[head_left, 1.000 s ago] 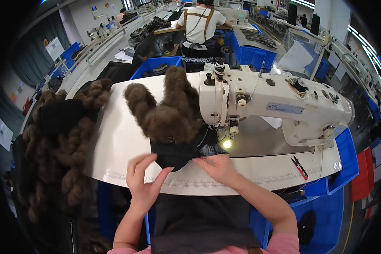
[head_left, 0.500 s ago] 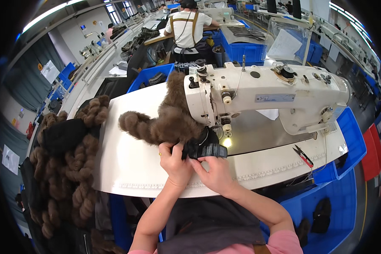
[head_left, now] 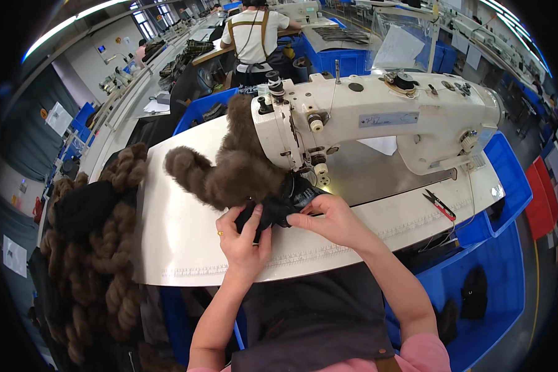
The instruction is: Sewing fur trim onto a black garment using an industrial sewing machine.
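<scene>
A brown fur piece [head_left: 245, 177] lies on the white sewing table, left of the sewing machine's head. Black fabric [head_left: 268, 217] joins its near edge, close to the needle area. My left hand [head_left: 245, 239] grips the black fabric at the fur's near side, thumb and fingers closed on it. From the right, my right hand [head_left: 328, 218] pinches the fabric's other end, just in front of the lit presser foot. The white sewing machine [head_left: 378, 118] stands behind my hands. Folds hide exactly how the fabric sits under the needle.
Brown fur strips with black cloth [head_left: 93, 248] are heaped at the left. Red-handled thread snips [head_left: 440, 206] lie on the table's right side. Blue bins [head_left: 502, 291] holding dark pieces stand at the right and below. Another person [head_left: 254, 37] works ahead.
My hands have moved apart a little, the right one shifting right and up along the black fabric. The left hand has opened its grip and taken the fabric lower. The view has shifted slightly.
</scene>
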Motion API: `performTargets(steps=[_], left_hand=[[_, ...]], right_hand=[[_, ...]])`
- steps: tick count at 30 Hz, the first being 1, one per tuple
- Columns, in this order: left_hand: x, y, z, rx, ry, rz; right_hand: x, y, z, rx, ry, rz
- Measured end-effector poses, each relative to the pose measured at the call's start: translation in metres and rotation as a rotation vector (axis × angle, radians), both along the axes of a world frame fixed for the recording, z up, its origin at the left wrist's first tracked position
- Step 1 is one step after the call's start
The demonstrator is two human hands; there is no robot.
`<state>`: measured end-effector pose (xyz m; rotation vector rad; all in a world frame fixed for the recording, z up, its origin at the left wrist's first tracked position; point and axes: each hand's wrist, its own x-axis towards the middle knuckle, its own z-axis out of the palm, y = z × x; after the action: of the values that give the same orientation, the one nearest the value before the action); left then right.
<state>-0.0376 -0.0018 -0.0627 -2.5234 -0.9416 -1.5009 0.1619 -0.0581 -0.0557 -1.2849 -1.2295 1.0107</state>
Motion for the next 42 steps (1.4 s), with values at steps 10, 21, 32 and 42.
performTargets(steps=[10,21,32,42], left_hand=[[-0.003,-0.011,-0.01,0.052,0.013,-0.143],[-0.014,-0.013,-0.013,-0.684,-0.623,0.142],[-0.002,-0.042,-0.003,-0.991,-0.624,-0.113],[0.032,0.019,-0.009,-1.071,-0.78,-0.271]], right_hand=[[-0.004,0.013,0.007,0.089,-0.682,-0.337],[-0.095,-0.016,-0.041,0.518,-0.513,-0.506],[-0.088,-0.021,-0.043,0.282,-0.286,-0.145],[0.016,-0.017,-0.035,0.434,-0.573,-0.125]])
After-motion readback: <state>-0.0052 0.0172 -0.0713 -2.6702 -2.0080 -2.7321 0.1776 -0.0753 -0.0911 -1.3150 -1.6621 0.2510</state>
